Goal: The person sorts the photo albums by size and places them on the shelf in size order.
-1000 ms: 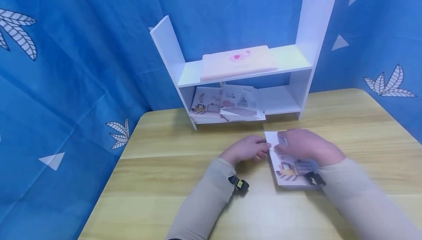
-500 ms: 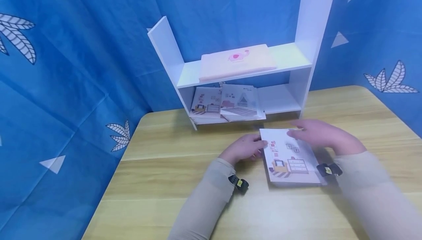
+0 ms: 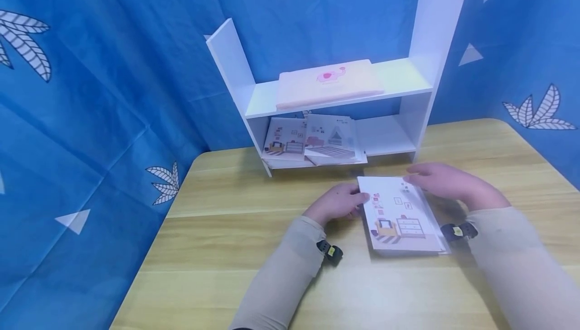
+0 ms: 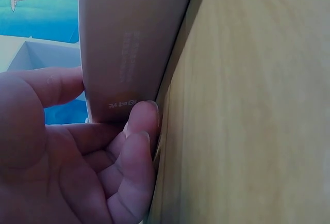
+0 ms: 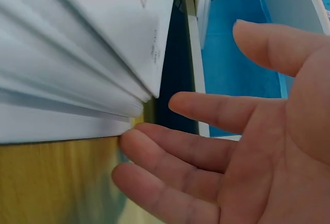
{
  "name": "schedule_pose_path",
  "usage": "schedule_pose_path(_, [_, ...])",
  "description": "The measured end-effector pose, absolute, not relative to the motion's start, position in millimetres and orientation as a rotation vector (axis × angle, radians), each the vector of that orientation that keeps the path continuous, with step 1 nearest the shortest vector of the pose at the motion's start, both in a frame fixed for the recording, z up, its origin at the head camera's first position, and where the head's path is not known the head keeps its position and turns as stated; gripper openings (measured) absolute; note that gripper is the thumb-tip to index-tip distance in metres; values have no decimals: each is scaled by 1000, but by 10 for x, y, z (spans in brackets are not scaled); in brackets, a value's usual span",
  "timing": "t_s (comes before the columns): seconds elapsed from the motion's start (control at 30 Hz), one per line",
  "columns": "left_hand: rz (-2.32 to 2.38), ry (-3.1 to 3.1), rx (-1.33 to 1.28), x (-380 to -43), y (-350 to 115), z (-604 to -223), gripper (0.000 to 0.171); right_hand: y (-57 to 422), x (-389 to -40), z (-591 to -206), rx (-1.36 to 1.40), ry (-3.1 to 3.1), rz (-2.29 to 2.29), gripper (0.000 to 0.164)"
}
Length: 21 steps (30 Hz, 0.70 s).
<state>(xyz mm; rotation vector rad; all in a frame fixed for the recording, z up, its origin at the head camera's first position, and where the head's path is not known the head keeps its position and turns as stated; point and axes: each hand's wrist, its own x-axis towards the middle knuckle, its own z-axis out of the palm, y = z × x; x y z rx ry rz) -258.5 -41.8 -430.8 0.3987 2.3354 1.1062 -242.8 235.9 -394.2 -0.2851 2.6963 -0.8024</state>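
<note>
A white book (image 3: 399, 214) with a drawing of a room on its cover lies on the table. My left hand (image 3: 337, 203) grips its left side, thumb on the cover's edge. In the left wrist view, the fingers (image 4: 136, 167) curl against the lettered spine (image 4: 131, 43), low by the tabletop. At the far right corner is my right hand (image 3: 446, 181), its fingers extended and its thumb apart. The right wrist view has those fingers (image 5: 191, 152) right by the corner of the slightly fanned pages (image 5: 67, 74), with nothing held.
Behind the hands stands a white two-tier shelf (image 3: 419, 88). A pale pink item with an elephant print (image 3: 328, 88) lies on its upper board. Two similar printed books (image 3: 333, 141) lean in the lower tier, on the left. A blue curtain (image 3: 136, 43) hangs behind the wooden table (image 3: 217, 249).
My right hand has moved off the cover to the right corner, uncovering the drawing. The book has shifted slightly left. My left hand stays at the spine.
</note>
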Motion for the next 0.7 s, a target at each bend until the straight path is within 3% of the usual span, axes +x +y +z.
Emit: schedule_pose_path(0.7, [1150, 2308, 478, -2557, -410, -4253, 34, 2344, -2545, -4115, -128, 2635, -1064, 58])
